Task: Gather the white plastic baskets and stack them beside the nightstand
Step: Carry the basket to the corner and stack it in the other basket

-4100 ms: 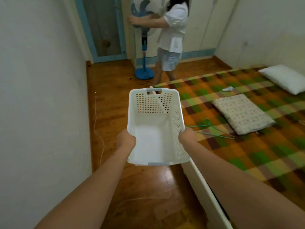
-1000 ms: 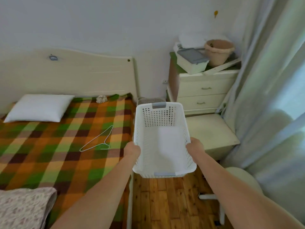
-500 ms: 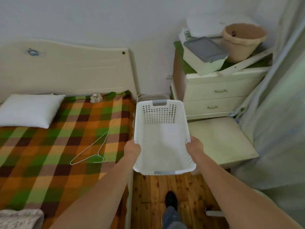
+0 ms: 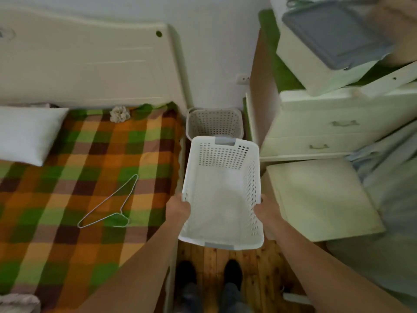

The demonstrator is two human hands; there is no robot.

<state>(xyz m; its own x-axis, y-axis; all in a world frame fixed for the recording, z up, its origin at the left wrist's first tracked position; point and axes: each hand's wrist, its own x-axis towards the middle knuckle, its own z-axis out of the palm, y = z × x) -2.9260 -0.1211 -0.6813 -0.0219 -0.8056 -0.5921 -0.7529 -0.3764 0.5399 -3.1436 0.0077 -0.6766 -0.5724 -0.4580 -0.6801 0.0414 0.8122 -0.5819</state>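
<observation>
I carry an empty white plastic basket (image 4: 222,193) with perforated walls and grey handle strips. My left hand (image 4: 179,207) grips its left rim and my right hand (image 4: 266,207) grips its right rim. Beyond it, a second white perforated basket (image 4: 214,123) stands on the floor in the gap between the bed and the nightstand (image 4: 327,132), against the wall. The held basket's far end overlaps that basket's near rim in view.
The bed (image 4: 79,177) with a checked cover, a wire hanger (image 4: 108,204) and a pillow (image 4: 24,134) lies to the left. A low cream stool (image 4: 320,197) stands right of the basket. A box with a grey lid (image 4: 334,35) sits on the nightstand. My feet stand on wooden floor.
I have stepped closer to the nightstand corner and look further down. The basket on the floor now shows fully. Both hands keep their hold on the carried basket.
</observation>
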